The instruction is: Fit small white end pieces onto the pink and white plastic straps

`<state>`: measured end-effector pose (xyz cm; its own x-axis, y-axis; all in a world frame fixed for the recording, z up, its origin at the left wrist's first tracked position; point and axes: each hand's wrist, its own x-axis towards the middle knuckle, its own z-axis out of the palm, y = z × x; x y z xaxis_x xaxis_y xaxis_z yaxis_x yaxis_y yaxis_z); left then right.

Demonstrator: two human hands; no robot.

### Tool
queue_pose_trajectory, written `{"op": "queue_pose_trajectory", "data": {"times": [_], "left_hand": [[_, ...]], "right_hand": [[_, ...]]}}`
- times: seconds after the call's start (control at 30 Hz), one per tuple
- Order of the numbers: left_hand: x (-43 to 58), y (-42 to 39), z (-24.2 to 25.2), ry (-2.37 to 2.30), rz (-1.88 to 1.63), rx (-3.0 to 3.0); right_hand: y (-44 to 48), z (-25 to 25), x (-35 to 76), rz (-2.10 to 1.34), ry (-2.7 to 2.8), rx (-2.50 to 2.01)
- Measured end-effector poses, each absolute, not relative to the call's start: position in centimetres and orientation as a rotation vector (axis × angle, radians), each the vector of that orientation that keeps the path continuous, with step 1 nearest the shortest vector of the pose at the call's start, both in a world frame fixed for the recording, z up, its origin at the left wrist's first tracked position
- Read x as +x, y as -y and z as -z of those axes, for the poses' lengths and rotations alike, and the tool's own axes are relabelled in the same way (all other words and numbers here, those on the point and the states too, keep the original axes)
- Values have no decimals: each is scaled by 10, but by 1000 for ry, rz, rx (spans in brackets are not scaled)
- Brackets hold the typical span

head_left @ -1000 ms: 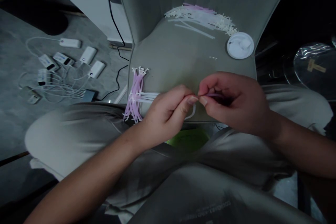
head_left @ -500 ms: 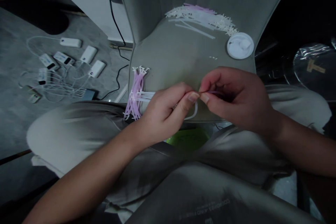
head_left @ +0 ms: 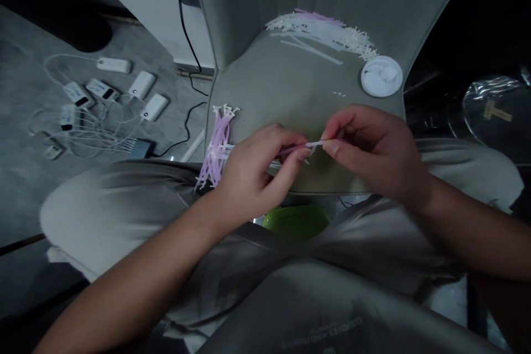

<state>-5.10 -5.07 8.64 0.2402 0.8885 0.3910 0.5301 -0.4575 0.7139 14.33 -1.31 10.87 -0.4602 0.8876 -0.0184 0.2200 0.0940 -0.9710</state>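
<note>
My left hand (head_left: 259, 166) pinches a thin purple tube (head_left: 293, 149) between thumb and forefinger. A white length (head_left: 315, 144) runs on from its right end. My right hand (head_left: 377, 146) grips that white length between thumb and index fingertip, its other fingers curled. Whether the two colours are one piece or joined pieces, I cannot make out. Left of my left hand, a bundle of purple tubes (head_left: 215, 146) with white tips lies on the chair seat, crossed by white tubes partly hidden under that hand.
At the back of the grey chair seat (head_left: 257, 83) lie a pile of white and purple tubes with small white connectors (head_left: 319, 30) and a round white dish (head_left: 381, 76). Tiny white bits (head_left: 339, 94) dot the seat. Cabled white boxes (head_left: 141, 86) rest on the floor. A green container (head_left: 295, 221) sits below.
My hands have moved slightly apart. The purple strand, earlier at my right fingers, now shows in my left hand, with a white length stretched across to the right. The white loop below is gone from view.
</note>
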Motion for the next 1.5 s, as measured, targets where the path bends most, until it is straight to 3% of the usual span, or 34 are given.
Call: {"op": "queue_pose_trajectory", "data": {"times": [0.53, 0.7, 1.03, 1.5], "left_hand": [[-49, 51, -75, -1327, -1169, 1736], [-51, 50, -71, -1369, -1183, 1573], [-54, 48, -70, -1405, -1135, 1589], [-58, 43, -62, -1504, -1155, 1598]], "right_hand": [[6, -101, 143, -1392, 1817, -1082], [-15, -92, 151, -1232, 1502, -1141], [-43, -74, 163, -1225, 1216, -1032], [-46, -59, 161, -1300, 1297, -1148]]}}
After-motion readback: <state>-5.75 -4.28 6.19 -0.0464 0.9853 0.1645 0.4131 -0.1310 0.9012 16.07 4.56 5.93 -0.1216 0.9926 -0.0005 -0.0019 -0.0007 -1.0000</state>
